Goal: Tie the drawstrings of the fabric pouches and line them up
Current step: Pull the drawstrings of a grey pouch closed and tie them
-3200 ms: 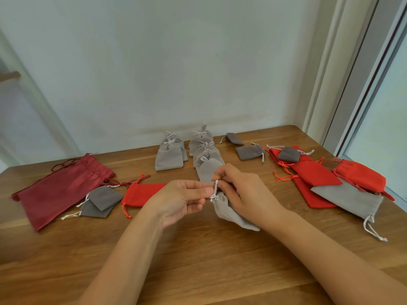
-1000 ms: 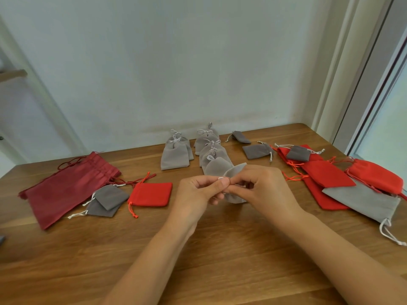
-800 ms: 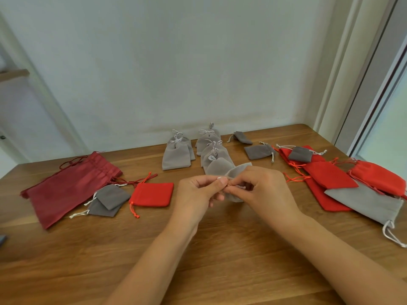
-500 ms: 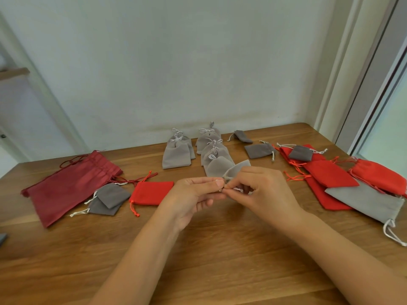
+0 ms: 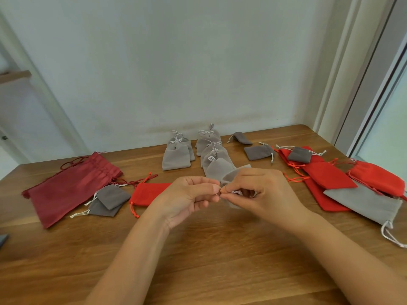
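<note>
In the head view, your left hand (image 5: 189, 194) and right hand (image 5: 257, 190) meet fingertip to fingertip above the table (image 5: 198, 260). Both pinch the white drawstring (image 5: 236, 192). The grey pouch (image 5: 233, 175) pokes up behind your right fingers, just before the tied row (image 5: 217, 160).

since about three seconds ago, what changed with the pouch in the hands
The light grey pouch was swung round: its body, then trailing toward the person on the table, now points away behind the right hand. Both that and the left hand keep pinching its drawstring. The tied grey pouches and red pouches lie as before.
</note>
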`<state>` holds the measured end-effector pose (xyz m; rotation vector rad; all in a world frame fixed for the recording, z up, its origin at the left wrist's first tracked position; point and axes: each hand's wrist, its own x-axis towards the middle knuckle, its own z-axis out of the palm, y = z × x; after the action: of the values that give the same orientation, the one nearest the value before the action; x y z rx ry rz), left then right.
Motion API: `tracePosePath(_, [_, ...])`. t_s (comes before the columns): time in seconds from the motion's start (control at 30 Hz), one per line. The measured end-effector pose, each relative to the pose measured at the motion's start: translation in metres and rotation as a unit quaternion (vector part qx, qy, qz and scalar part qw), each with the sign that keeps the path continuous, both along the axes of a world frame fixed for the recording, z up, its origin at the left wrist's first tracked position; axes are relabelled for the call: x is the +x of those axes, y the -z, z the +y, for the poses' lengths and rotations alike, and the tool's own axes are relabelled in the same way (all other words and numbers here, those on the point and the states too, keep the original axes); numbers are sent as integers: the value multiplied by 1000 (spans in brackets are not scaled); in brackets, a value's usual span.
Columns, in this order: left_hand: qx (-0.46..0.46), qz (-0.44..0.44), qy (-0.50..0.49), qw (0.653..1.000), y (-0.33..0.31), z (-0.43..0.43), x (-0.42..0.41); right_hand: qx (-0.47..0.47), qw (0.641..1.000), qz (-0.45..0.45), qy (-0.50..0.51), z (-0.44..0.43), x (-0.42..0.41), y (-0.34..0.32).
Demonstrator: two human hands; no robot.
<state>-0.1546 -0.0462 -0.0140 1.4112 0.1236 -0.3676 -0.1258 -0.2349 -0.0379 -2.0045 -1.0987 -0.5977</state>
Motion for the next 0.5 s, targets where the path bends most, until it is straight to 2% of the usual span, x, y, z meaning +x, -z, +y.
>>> tracePosePath(0.13, [-12, 1, 8, 1000, 1, -1, 1, 13, 999, 23, -19, -2, 0, -4])
tracePosePath(0.33, [-84, 32, 6, 996, 3, -3, 2, -7, 1000, 4, -26, -2, 0, -4])
tracePosePath(0.4, [-71, 22, 4, 997, 4, -3, 3, -26, 999, 15, -33, -3, 1, -4])
tracePosePath(0.5, [4, -31, 9, 999, 6, -5, 2, -4, 997, 75, -14, -4, 1, -7])
